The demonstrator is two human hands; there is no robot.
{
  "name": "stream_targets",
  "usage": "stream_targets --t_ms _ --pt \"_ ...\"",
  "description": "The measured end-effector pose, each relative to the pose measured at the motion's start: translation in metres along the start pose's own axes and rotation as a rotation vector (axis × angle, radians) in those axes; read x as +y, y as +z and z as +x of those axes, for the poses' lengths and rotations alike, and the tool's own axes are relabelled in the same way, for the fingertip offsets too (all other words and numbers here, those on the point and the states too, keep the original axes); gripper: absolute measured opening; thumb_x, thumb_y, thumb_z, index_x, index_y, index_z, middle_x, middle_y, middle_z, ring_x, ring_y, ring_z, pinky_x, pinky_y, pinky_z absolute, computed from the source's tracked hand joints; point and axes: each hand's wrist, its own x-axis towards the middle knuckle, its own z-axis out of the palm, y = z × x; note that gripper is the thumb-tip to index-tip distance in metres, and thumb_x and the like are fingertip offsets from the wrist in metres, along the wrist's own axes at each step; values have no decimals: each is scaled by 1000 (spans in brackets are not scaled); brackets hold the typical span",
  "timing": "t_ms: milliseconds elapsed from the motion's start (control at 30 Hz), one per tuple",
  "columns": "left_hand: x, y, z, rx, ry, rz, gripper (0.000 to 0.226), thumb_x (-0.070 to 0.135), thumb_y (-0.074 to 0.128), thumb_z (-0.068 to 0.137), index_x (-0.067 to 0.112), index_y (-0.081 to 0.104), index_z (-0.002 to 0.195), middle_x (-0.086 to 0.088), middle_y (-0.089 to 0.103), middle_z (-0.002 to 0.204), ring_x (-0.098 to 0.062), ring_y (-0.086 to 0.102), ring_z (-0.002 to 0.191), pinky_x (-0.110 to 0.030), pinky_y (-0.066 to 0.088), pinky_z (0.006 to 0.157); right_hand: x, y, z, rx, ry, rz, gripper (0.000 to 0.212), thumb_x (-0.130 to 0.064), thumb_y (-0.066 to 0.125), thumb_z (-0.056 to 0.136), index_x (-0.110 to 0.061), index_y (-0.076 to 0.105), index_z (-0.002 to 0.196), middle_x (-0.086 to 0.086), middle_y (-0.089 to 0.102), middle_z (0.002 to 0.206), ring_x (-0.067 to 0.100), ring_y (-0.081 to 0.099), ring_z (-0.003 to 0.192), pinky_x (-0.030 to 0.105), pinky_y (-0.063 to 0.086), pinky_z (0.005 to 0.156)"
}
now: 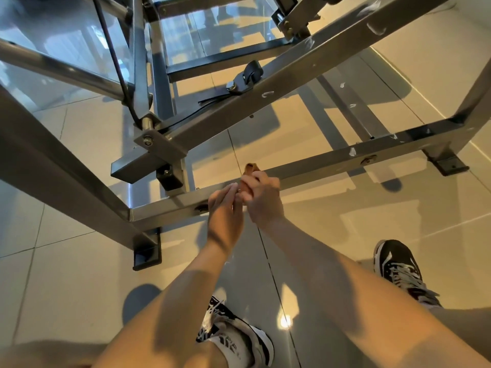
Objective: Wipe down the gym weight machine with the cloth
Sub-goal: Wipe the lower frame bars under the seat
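Observation:
The grey steel frame of the weight machine [313,162] stands on the tiled floor, its low front crossbar running from lower left to upper right. A small brown cloth [249,170] is bunched up just above that bar, mostly hidden by fingers. My right hand [263,200] grips the cloth with curled fingers. My left hand [225,208] is right beside it, its fingertips touching the cloth, over the bar.
A diagonal beam [265,96] with a black roller [252,73] and a cable crosses above the bar. Black foot plates [147,253] [449,166] sit at the frame's corners. My sneakers [236,333] [398,269] stand on glossy tiles close behind the bar.

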Motion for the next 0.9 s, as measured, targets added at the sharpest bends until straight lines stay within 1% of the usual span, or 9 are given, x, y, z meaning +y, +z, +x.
stream_targets --t_ms 133,300,367,433,500,567,700,767,900 --pt "18 13 14 -67 125 44 45 29 30 105 11 64 126 -4 66 127 -20 57 119 -35 38 112 28 -13 -7 7 -49 -34 26 -14 59 99 -20 70 122 3 60 125 31 51 104 31 43 79" --pt "41 37 35 -184 171 171 42 21 35 109 7 53 144 -7 53 148 -22 40 139 -30 23 117 103 -68 18 167 244 -101 38 1 55 96 -11 67 130 10 54 138 36 48 117 34 42 100" --pt "52 47 44 -196 170 169 42 22 35 109 7 52 145 -6 51 151 -21 39 141 -32 24 118 101 -74 23 192 296 -154 35 -3 60 96 -9 68 129 10 56 137 36 49 115 34 41 98" --pt "68 59 49 -195 128 157 42 22 33 109 9 52 145 -4 50 151 -22 37 140 -34 25 117 91 -68 19 209 146 -194 31 -3 73 87 -7 74 117 10 67 122 37 57 102 42 53 86" --pt "85 76 56 -218 151 128 37 18 32 109 12 61 132 -5 59 139 -24 45 133 -34 28 114 96 -70 12 138 11 -134 29 -2 72 87 -9 76 115 9 70 115 37 58 95 44 56 78" --pt "95 92 67 -293 205 96 34 17 29 108 23 63 111 -1 66 113 -26 56 115 -35 35 107 116 -86 18 123 14 -142 30 -4 65 93 -12 74 121 8 68 123 36 55 103 42 53 86" --pt "110 108 88 -393 326 130 36 20 28 109 15 59 126 1 61 115 -18 51 110 -25 34 100 167 -120 39 174 324 -177 36 -12 51 103 -21 65 135 -1 54 142 24 42 128 33 39 108" --pt "113 117 95 -418 394 97 32 21 32 108 13 61 117 -1 60 103 -21 54 97 -36 46 95 173 -123 49 215 413 -110 34 -9 55 100 -18 68 130 1 59 137 27 48 127 40 42 109" --pt "124 134 108 -422 390 -23 32 25 38 104 8 66 107 -13 65 99 -31 60 91 -46 49 84 161 -110 39 159 318 -59 29 -12 59 96 -21 73 120 1 64 125 32 57 110 43 49 97"
